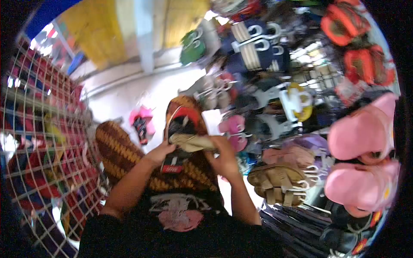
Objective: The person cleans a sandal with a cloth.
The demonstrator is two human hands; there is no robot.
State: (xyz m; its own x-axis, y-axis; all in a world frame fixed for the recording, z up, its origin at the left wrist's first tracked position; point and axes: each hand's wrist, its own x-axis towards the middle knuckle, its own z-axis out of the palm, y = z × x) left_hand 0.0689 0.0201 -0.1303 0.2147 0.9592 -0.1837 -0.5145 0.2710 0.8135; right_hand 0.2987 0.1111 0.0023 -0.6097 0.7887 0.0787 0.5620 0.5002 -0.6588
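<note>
In front of my lap I hold a beige, flat, folded-looking piece (193, 143), too blurred for me to tell its kind. My left hand (161, 152) is closed at its left end, and my right hand (223, 157) is closed around its right end. Just beyond it, over my knee, lies a dark item with a red-orange edge (185, 118), possibly footwear. Below my left hand a red tag (172, 169) with pale lettering shows against something black. Brown-and-yellow patterned cloth (118, 146) covers my legs.
A wire grid (51, 137) stands close on my left. Sandals hang thickly on the right, among them pink clogs (361, 133), a brown strapped pair (277, 182) and orange ones (344, 26). A pink and black item (142, 122) lies on the pale floor (112, 99).
</note>
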